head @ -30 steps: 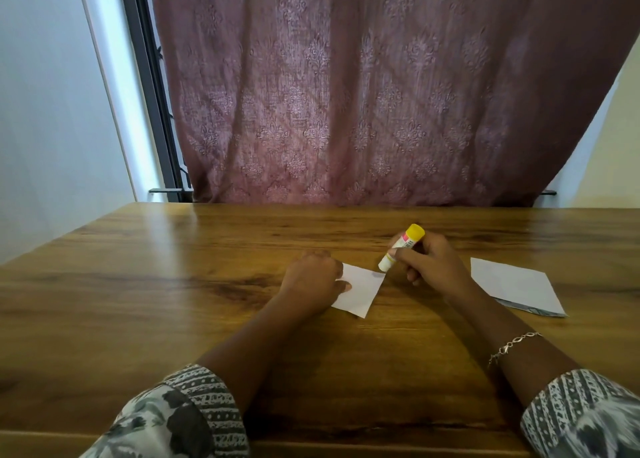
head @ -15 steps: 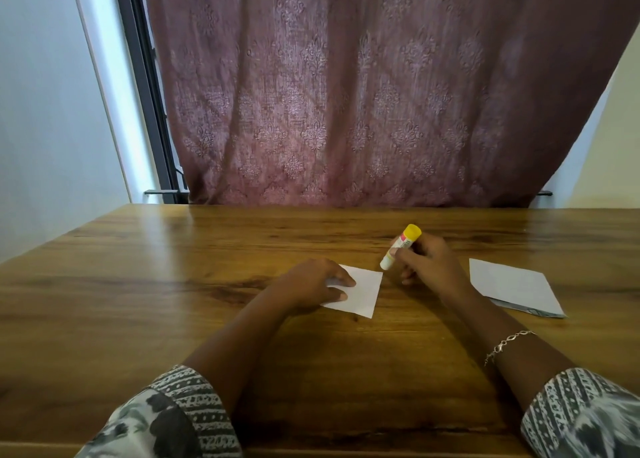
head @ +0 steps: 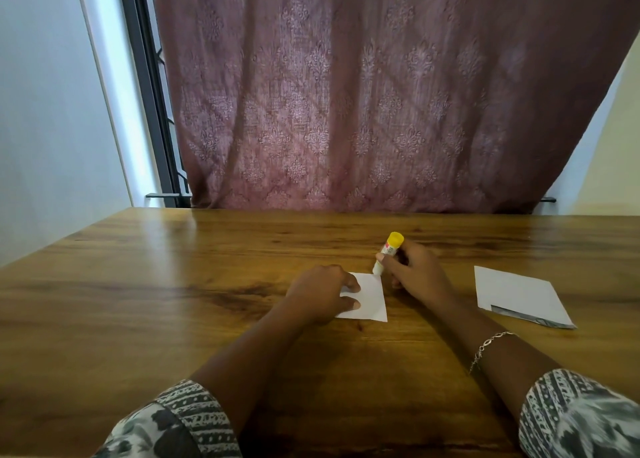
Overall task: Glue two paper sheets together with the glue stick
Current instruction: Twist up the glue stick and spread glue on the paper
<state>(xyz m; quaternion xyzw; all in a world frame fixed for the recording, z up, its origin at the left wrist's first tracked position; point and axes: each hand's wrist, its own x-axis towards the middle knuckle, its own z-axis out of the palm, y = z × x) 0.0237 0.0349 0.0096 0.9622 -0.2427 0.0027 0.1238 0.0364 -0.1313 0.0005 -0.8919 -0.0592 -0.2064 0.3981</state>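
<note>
A small white paper sheet [head: 372, 296] lies on the wooden table [head: 173, 284] in the middle. My left hand [head: 320, 296] rests on the sheet's left part, thumb and a finger pressing it flat. My right hand [head: 415, 272] grips a glue stick [head: 388, 253] with a yellow end pointing up; its lower tip touches the sheet's far right corner. A second white sheet [head: 516, 293] lies flat to the right, apart from both hands.
A mauve patterned curtain [head: 381, 93] hangs behind the table's far edge. A dark window frame [head: 149, 86] and a white wall stand at the left. A darker printed strip shows under the near edge of the right sheet.
The small sheet has turned from a diamond lie to nearly square with the table. My left hand's fingers have spread onto it. The glue stick has stood up more steeply at the sheet's corner.
</note>
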